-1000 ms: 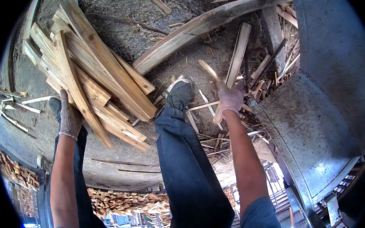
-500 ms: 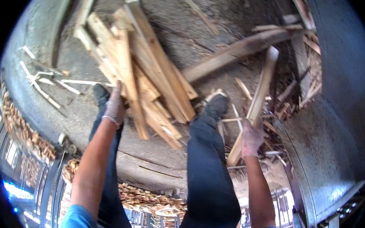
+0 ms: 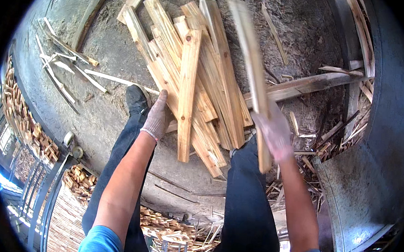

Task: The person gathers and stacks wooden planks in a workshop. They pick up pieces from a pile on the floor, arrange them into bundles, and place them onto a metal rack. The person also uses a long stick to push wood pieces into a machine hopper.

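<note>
My right hand, in a pale work glove, is closed around the lower part of a long wooden plank. The plank stands tilted and is smeared by motion. To its left lies a pile of planks, with one knotty plank on top. My left hand, also gloved, rests against the left side of this pile, its fingers stretched out and partly hidden by the hand itself. Both of my feet straddle the lower part of the pile.
A thick beam lies across the floor at right. Broken wood scraps gather beside a grey metal sheet. Thin splinters are scattered at left. Stacked short wood stands behind my legs.
My right hand has lifted the plank off the scraps at right and brought it left, beside the pile. My left hand stays at the pile's left side. The view has shifted.
</note>
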Motion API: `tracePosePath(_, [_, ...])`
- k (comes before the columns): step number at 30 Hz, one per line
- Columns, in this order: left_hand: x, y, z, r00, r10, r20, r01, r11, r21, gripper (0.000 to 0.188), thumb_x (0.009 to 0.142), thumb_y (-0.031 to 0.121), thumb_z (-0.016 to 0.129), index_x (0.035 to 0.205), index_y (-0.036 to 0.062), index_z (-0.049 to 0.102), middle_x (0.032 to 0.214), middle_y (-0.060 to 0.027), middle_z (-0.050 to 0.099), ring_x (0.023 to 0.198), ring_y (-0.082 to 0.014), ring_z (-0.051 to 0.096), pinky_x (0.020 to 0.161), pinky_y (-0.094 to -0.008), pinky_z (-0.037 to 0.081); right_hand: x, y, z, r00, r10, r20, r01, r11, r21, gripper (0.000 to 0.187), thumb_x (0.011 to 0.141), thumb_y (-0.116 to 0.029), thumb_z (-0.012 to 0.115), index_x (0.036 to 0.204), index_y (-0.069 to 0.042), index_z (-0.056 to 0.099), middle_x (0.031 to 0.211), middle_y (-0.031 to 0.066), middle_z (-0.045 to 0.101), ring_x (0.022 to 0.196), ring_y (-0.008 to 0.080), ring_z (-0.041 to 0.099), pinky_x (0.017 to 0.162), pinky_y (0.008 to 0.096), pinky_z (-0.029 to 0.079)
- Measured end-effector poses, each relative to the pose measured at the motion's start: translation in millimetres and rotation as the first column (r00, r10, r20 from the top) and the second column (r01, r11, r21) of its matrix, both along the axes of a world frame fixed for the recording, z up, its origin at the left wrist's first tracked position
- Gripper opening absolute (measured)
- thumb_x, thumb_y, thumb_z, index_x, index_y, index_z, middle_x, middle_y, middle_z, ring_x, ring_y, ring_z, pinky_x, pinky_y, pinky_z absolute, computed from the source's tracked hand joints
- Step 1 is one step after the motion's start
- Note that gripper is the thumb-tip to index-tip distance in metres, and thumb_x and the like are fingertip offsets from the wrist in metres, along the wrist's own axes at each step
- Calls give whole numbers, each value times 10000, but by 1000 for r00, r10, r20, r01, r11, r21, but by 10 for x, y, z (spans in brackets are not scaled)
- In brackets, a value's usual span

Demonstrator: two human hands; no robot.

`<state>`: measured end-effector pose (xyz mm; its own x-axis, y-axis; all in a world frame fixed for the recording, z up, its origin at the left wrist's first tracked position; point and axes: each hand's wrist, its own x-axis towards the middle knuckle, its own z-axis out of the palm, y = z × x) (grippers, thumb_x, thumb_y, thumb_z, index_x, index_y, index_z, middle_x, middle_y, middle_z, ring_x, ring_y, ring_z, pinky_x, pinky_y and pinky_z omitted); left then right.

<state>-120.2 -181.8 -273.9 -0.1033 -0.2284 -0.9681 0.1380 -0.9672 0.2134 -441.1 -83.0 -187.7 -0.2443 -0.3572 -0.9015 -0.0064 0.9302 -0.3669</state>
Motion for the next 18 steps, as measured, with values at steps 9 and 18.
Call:
tracePosePath(9, [186, 84, -313, 971, 115, -208, -102, 992, 72, 770, 1020, 513, 555, 1548, 10, 307, 1531, -159, 464, 1397, -282, 482, 1173, -447, 385, 197, -568, -1067, 956, -34, 290, 71, 991, -117, 1231, 806, -936, 405, 1599, -8, 246, 1654, 212, 259, 1539, 295, 228, 1247, 393, 181])
tracePosePath(18, [497, -107, 33, 994, 9, -110, -9, 1000, -4, 700, 949, 570, 653, 1399, 49, 529, 1200, -91, 673, 1033, -208, 674, 912, -348, 569, 1233, -855, -603, 948, 209, 242, -199, 978, -66, 929, 822, -607, 762, 1297, 163, 550, 1274, 338, 615, 1136, 360, 655, 1003, 383, 512])
